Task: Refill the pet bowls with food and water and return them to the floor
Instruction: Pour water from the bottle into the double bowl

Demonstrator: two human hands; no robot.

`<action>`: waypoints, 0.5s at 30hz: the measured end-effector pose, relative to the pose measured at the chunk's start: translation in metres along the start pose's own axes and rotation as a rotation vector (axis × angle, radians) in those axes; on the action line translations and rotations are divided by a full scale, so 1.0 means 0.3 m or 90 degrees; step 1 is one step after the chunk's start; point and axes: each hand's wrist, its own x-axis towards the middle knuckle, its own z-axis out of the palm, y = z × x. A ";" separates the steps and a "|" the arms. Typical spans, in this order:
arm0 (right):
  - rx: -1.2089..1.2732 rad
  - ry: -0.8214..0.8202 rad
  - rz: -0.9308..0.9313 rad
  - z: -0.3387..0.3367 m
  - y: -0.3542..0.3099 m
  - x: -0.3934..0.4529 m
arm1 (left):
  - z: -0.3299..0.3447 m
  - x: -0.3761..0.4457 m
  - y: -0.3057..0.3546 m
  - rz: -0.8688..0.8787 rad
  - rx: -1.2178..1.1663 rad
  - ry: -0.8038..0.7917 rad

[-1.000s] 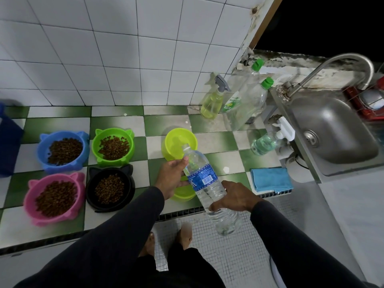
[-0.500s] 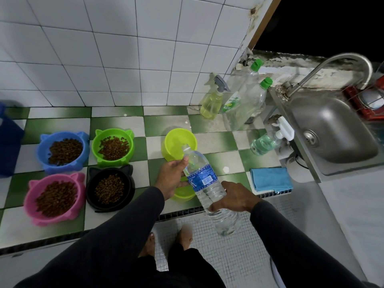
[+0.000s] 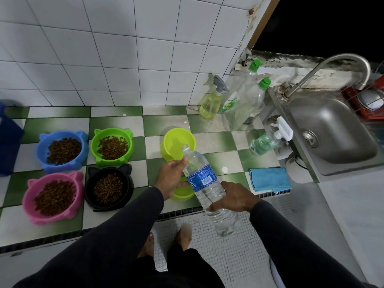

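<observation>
At nine o'clock on the checkered surface (image 3: pixel 116 119) sit four bowls already heaped with kibble: the blue bowl (image 3: pixel 62 150) and pink bowl (image 3: pixel 53 197) farthest left, then the green bowl (image 3: pixel 112 145) and black bowl (image 3: pixel 109 188) just beside them. Nearer the middle, the left hand (image 3: pixel 172 177) is curled around the neck of the water bottle (image 3: pixel 207 190), fingers on its upper part, and partly covers a yellow-green bowl (image 3: pixel 182 194) under it; a second yellow-green bowl (image 3: pixel 178 145) stands at twelve o'clock from that hand, just beyond the bottle's open mouth, which points toward it. The right hand (image 3: pixel 234 199) wraps the bottle's lower body, tipping it up and leftward. The food looks done, so the step in hand is the water; the next move probably calls for raising the bottle's base until it pours into a yellow-green bowl, slowly enough not to splash. At three o'clock lie a blue cloth (image 3: pixel 270 179) near the surface's front edge, then spray bottles and the sink (image 3: pixel 332 129). Open room lies between the bowls and the cloth; the front edge runs close under both hands.
</observation>
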 end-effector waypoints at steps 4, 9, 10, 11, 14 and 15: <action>0.002 -0.001 0.001 -0.001 0.003 0.000 | 0.000 0.004 -0.004 0.002 0.003 -0.001; 0.003 -0.002 0.001 -0.004 0.005 -0.001 | 0.002 0.009 -0.008 -0.001 0.006 0.007; 0.001 -0.003 0.001 -0.005 0.005 -0.002 | 0.002 0.010 -0.009 -0.001 0.007 0.007; 0.001 -0.003 0.001 -0.005 0.005 -0.002 | 0.003 0.010 -0.008 -0.001 0.007 0.006; 0.004 0.002 0.001 -0.008 0.005 -0.005 | 0.009 0.008 -0.002 0.000 0.009 0.007; 0.004 0.004 0.000 -0.009 0.006 -0.004 | 0.011 0.008 0.001 0.000 0.010 0.008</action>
